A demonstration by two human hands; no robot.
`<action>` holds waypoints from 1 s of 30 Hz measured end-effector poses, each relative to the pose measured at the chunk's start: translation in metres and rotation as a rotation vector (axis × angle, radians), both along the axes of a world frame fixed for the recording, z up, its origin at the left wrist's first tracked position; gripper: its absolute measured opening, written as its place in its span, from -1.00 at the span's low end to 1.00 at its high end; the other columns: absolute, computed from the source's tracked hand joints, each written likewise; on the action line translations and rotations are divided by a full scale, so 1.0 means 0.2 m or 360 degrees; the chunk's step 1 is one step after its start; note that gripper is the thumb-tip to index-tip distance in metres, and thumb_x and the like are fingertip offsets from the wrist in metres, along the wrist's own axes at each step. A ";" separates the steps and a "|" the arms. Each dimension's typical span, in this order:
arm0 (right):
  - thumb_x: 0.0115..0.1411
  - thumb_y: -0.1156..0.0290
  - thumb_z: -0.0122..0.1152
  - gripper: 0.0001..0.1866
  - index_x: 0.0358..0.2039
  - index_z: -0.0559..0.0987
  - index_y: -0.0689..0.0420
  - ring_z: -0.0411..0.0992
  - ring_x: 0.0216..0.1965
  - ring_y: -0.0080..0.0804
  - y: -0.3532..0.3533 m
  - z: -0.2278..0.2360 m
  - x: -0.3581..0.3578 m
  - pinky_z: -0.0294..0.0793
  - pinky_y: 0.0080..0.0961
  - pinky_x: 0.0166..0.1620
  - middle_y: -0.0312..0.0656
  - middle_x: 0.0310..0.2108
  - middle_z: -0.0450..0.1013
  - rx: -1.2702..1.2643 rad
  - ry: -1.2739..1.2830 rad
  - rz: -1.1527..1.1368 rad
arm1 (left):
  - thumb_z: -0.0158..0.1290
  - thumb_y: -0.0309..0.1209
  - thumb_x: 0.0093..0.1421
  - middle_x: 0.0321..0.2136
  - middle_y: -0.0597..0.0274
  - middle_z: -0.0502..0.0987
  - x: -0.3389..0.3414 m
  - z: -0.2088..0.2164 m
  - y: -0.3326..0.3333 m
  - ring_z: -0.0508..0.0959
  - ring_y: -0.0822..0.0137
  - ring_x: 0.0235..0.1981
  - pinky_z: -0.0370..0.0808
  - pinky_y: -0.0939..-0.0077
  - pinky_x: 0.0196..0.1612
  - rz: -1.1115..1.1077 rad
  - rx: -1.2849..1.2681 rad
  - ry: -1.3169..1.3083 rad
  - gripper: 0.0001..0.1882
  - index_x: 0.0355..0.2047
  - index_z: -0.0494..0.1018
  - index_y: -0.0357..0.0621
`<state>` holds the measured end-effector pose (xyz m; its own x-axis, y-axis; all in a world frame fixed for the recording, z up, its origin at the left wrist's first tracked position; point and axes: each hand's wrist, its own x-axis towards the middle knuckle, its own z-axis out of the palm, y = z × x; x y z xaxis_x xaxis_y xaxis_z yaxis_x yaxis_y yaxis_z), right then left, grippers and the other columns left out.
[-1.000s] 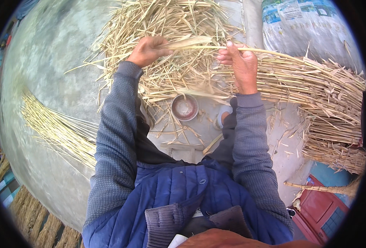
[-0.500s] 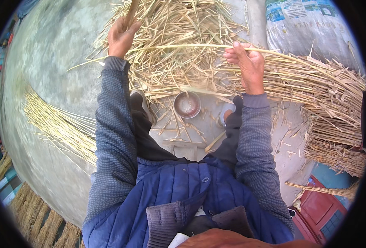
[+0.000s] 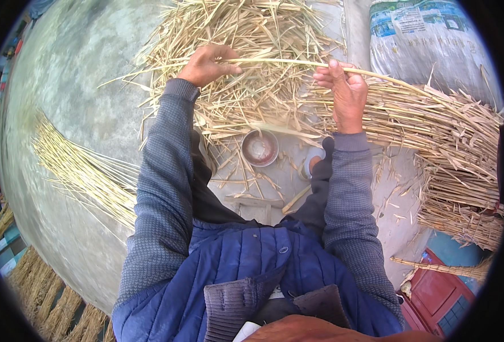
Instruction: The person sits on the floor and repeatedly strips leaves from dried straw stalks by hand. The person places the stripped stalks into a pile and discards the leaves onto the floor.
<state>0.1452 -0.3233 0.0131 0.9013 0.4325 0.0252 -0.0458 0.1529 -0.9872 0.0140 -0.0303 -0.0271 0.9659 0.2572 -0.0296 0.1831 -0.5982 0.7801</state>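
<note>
One thin yellow stalk (image 3: 280, 60) above the concrete floor (image 3: 81, 85): left hand (image 3: 207, 66) closed around it, right hand (image 3: 346, 94) pinching it. Uneven pulling could, I judge, snap it.

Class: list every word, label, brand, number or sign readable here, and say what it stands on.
None can be quoted.
Large white-and-blue printed plastic sack: faint lettering, too blurred to read.
Pale rectangular label on that sack: print too small to read.
</note>
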 end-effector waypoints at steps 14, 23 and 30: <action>0.33 0.22 0.26 -0.67 -0.36 0.49 0.26 0.57 -0.54 -0.47 0.08 0.01 -0.05 0.59 -0.59 -0.46 -0.04 -0.49 0.58 -0.0018 -0.0196 -0.0106 | 0.27 -0.35 0.21 -0.37 0.23 0.69 -0.06 -0.04 0.15 0.64 0.43 -0.29 0.58 0.50 -0.14 0.0334 -0.0795 -0.0333 -0.83 -0.23 0.63 -0.14; 0.33 0.23 0.25 -0.67 -0.31 0.49 0.30 0.60 -0.45 -0.46 0.14 -0.03 -0.08 0.61 -0.61 -0.40 -0.03 -0.43 0.59 0.0014 -0.0110 0.0013 | 0.27 -0.06 0.14 -0.16 0.04 0.63 0.03 0.06 -0.02 0.52 0.09 -0.02 0.38 0.24 0.03 0.0381 0.0925 -0.0732 -0.54 -0.14 0.60 -0.18; 0.33 0.25 0.26 -0.69 -0.21 0.51 0.30 0.61 -0.37 -0.46 0.21 -0.08 -0.14 0.61 -0.61 -0.32 -0.06 -0.36 0.60 0.0059 -0.0046 0.0194 | 0.31 -0.28 0.08 -0.49 0.27 0.59 0.07 0.14 -0.24 0.54 0.23 -0.37 0.39 0.33 -0.21 -0.0171 0.0864 -0.0659 -0.84 -0.40 0.62 -0.05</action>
<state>0.1177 -0.2819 -0.0037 0.8409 0.5369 0.0682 -0.0380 0.1844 -0.9821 0.0281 -0.0781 0.0016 0.8910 0.0333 0.4528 -0.1475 -0.9220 0.3580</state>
